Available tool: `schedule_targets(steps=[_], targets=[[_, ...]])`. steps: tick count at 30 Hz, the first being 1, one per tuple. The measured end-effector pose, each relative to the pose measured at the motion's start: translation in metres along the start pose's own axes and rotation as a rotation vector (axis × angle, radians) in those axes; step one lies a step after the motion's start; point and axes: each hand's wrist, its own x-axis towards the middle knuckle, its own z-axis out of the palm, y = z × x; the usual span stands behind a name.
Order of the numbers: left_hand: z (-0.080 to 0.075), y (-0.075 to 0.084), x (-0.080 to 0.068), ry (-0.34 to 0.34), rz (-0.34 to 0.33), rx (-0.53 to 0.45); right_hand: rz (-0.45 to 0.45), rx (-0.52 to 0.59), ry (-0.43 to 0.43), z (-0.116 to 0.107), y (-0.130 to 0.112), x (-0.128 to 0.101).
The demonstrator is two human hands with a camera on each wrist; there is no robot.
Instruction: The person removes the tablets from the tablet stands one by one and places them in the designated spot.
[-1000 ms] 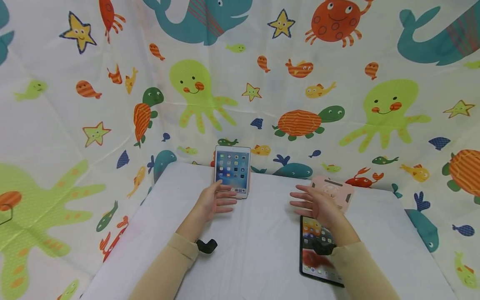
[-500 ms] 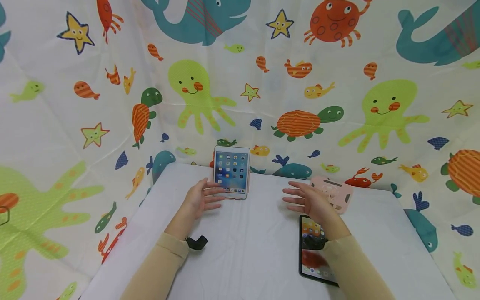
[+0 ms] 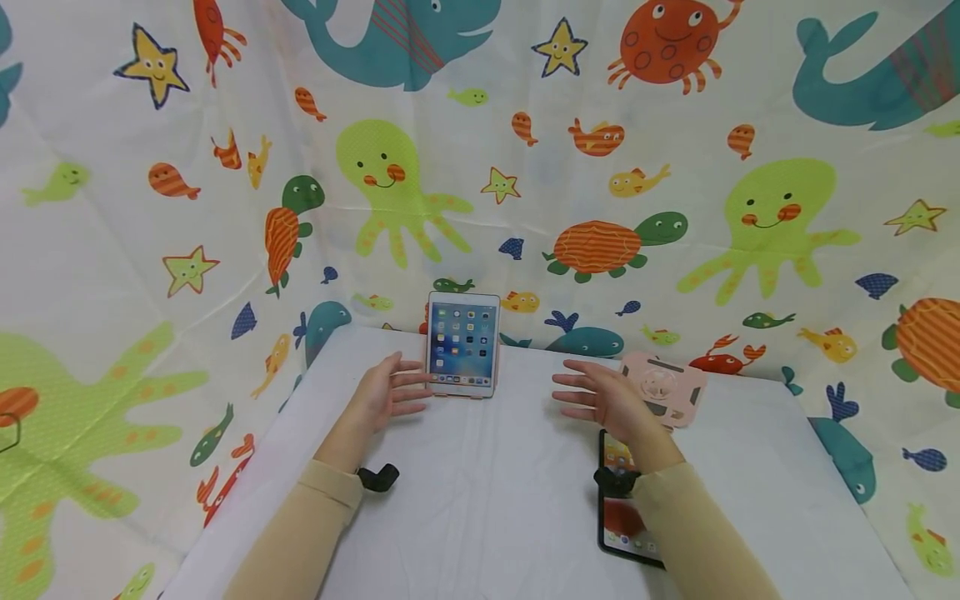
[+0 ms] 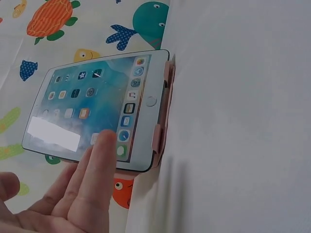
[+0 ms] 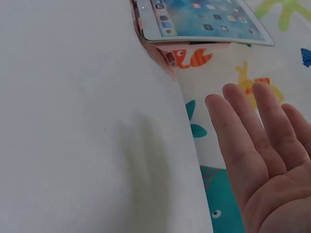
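- Left hand (image 3: 381, 393) is hovering, fingers straight, holding nothing; right hand (image 3: 609, 400) is doing likewise.
- White tablet (image 3: 463, 343) is leaning upright at the tabletop's (image 3: 450, 500) far end, just beside the left hand.
- Probably lightish, stiff, slick, crackable; I'd be gripping both side edges.

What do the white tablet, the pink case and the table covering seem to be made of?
White tablet: probably glass-fronted and glossy; the left wrist view shows sharp glare across it.
Pink case: likely matte plastic or silicone, given its dull look; which is unclear.
Table covering: perhaps cloth or thin sheeting, dull white with creases.
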Motion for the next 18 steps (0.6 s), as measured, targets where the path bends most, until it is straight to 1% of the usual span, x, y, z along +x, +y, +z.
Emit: schedule_targets(steps=[4, 9, 18], targets=[[-0.005, 0.002, 0.002, -0.002, -0.003, 0.015, -0.002, 0.013, -0.021, 0.006, 0.001, 0.005], [-0.011, 0.007, 0.002, 0.004, 0.011, 0.032, 0.000, 0.026, -0.014, 0.012, 0.001, 0.014], [-0.020, 0.017, 0.007, -0.005, 0.031, 0.037, -0.018, 0.001, -0.021, 0.024, -0.006, 0.030]])
